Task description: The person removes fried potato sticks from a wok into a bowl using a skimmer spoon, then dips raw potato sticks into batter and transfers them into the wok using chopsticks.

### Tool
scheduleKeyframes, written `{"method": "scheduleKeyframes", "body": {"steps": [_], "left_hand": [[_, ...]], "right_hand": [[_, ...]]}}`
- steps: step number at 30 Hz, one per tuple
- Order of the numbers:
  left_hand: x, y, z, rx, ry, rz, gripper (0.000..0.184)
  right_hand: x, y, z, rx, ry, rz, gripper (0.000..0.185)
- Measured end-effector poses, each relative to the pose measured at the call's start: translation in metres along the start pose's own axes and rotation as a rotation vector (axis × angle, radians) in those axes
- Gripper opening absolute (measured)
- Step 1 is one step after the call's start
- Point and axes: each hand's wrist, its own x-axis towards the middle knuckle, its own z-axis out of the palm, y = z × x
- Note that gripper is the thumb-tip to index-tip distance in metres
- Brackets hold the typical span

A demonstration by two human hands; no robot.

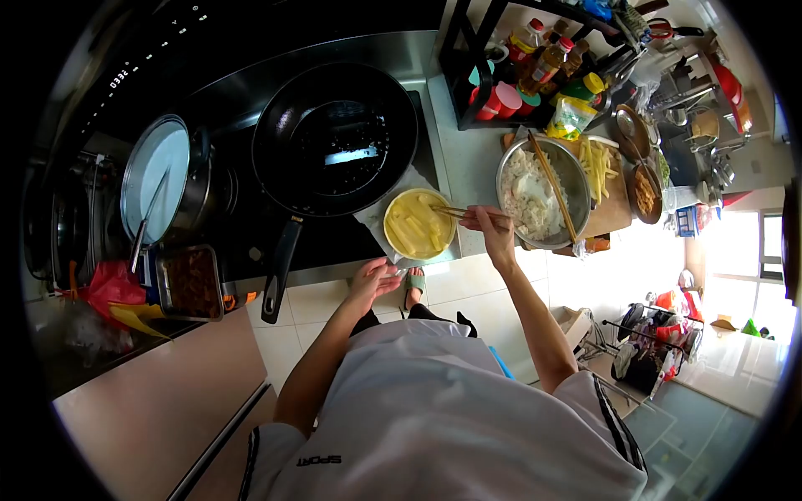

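My right hand [491,232] is closed around a pair of chopsticks [455,213], whose tips reach into a yellow bowl [389,244]. Pale yellow strips [414,224] lie in yellowish liquid in that bowl, near the counter's front edge. My left hand [372,284] hovers just below and left of the bowl, fingers apart, holding nothing I can see. Right of my right hand stands a metal bowl [582,179] of white, floury food [533,196], with another pair of chopsticks [553,185] laid across it.
A black frying pan [288,100] with oil sits on the stove, handle [280,275] toward me. Further left are a pot [138,179] and a metal tray [190,284] of brown food. More pale strips [596,167] lie on a cutting board [616,213]. Bottles [547,65] fill a black rack.
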Motion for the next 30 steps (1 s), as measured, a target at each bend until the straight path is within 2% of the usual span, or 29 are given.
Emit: {"method": "scheduleKeyframes", "body": {"steps": [4, 8, 13, 16, 21, 24, 27, 30], "left_hand": [[-0.023, -0.019, -0.049, 0.011, -0.029, 0.056, 0.035], [-0.053, -0.028, -0.082, 0.01, 0.121, 0.027, 0.034], [-0.081, -0.041, -0.109, 0.093, 0.289, -0.039, 0.03], [-0.107, -0.011, -0.089, 0.277, 0.086, 0.06, 0.026], [-0.204, 0.127, 0.029, 0.382, -0.393, 0.54, 0.02], [-0.273, 0.181, 0.084, 0.211, -0.641, 0.9, 0.024], [-0.308, 0.198, 0.105, 0.066, -0.763, 1.123, 0.023], [-0.326, 0.204, 0.11, -0.033, -0.789, 1.274, 0.022]], "right_hand": [[-0.016, -0.023, 0.003, -0.104, -0.071, -0.037, 0.024], [-0.032, -0.047, -0.001, -0.163, -0.071, -0.065, 0.028], [-0.032, -0.042, -0.011, -0.124, -0.052, -0.023, 0.028], [-0.027, -0.033, 0.0, -0.091, -0.027, -0.019, 0.028], [-0.017, -0.011, 0.011, 0.035, 0.107, -0.007, 0.027], [-0.016, -0.007, 0.014, 0.204, 0.222, 0.082, 0.026], [-0.013, 0.005, 0.016, 0.401, 0.289, 0.174, 0.024], [-0.012, 0.033, 0.016, 0.616, 0.317, 0.301, 0.024]]}}
